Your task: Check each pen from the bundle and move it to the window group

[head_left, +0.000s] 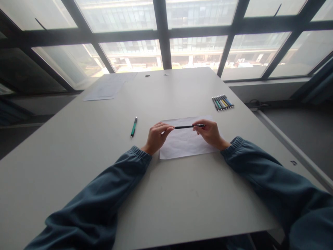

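A black pen [184,127] is held level between my two hands, above a white sheet of paper [187,146]. My left hand [158,135] pinches its left tip between thumb and fingers. Toward the other end, my right hand [208,133] grips the barrel, and the clip end shows past the fingertips. The sheet lies flat with slight creases, its upper corners partly hidden behind the hands. To the left of my left hand a green and black pen [134,127] rests on the table, apart from the paper.
Several pens [223,102] in different colours lie in a neat row at the right of the white table [166,187]. More papers [102,91] lie at the far left. Two small round items sit near the far edge, before large windows [197,52].
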A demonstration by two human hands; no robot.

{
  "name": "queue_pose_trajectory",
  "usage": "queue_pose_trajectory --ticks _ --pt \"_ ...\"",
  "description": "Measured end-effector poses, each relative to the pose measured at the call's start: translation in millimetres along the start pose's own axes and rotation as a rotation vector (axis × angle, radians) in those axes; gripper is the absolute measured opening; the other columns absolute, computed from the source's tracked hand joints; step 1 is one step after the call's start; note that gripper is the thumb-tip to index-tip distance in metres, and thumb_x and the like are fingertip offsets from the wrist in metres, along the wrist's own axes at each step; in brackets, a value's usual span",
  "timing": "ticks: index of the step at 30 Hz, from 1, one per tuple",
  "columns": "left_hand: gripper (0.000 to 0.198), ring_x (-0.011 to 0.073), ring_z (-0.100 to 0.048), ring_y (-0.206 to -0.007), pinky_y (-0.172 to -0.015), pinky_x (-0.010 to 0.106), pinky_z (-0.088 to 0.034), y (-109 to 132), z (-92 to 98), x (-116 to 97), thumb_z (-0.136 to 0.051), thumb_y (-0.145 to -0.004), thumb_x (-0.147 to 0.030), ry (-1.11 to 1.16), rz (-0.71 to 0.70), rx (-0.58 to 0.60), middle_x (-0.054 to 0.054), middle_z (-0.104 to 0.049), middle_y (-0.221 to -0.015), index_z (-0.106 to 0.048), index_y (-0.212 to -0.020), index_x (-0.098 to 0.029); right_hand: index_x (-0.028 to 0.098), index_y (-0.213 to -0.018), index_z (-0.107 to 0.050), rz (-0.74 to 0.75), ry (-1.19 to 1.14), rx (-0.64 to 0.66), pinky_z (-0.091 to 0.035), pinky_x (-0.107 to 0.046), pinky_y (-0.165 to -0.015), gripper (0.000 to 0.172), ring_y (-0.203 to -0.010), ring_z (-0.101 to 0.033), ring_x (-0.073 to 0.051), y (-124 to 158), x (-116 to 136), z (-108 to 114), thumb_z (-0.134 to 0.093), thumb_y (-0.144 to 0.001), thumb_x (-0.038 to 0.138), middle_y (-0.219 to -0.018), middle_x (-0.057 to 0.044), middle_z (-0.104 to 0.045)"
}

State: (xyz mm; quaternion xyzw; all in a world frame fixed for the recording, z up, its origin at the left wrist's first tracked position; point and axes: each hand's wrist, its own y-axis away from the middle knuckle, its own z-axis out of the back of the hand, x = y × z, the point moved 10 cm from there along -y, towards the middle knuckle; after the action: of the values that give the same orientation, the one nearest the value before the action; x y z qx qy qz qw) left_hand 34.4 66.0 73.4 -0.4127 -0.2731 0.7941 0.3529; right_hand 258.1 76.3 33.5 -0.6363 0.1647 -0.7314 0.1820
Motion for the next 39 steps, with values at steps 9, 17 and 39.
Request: queue_pose_trajectory --ticks 9,17,39 --pt "0.021 0.0174 -0.069 -0.083 -0.078 0.033 -0.057 -1 -2.2 -8 -0.064 -0.098 -0.028 0.014 -0.045 0.005 0.006 -0.078 -0.093 -0.076 -0.115 -0.023 0.017 -0.094 -0.077 -0.009 0.045 -0.012 -0.055 -0.028 -0.053 0.03 -0.061 -0.067 -0.015 -1 1 2 -0.078 -0.083 0.044 -0.078 -0.006 -0.075" --pt "0.018 0.0178 -0.069 -0.084 -0.08 0.034 -0.057 -3 -2.3 -10 -0.074 -0.091 -0.031 0.012 -0.04 0.019 0.005 -0.075 -0.089 -0.075 -0.107 -0.022 0.017 -0.099 -0.077 0.015 0.128 0.014 -0.055 -0.027 -0.058 0.03 -0.07 -0.07 -0.017 1 3 0 -0.076 -0.084 0.042 -0.084 -0.007 -0.077" --pt "0.004 0.0174 -0.066 -0.084 -0.077 0.033 -0.055 -2 -3.2 -9 -0.069 -0.09 -0.02 -0.037 -0.034 0.034 0.003 -0.072 -0.086 -0.068 -0.094 -0.021 0.023 -0.099 -0.074 0.239 0.411 0.082 -0.054 -0.04 -0.086 0.01 -0.088 -0.071 -0.023 1 17 -11 -0.067 -0.092 0.026 -0.094 -0.006 -0.077"
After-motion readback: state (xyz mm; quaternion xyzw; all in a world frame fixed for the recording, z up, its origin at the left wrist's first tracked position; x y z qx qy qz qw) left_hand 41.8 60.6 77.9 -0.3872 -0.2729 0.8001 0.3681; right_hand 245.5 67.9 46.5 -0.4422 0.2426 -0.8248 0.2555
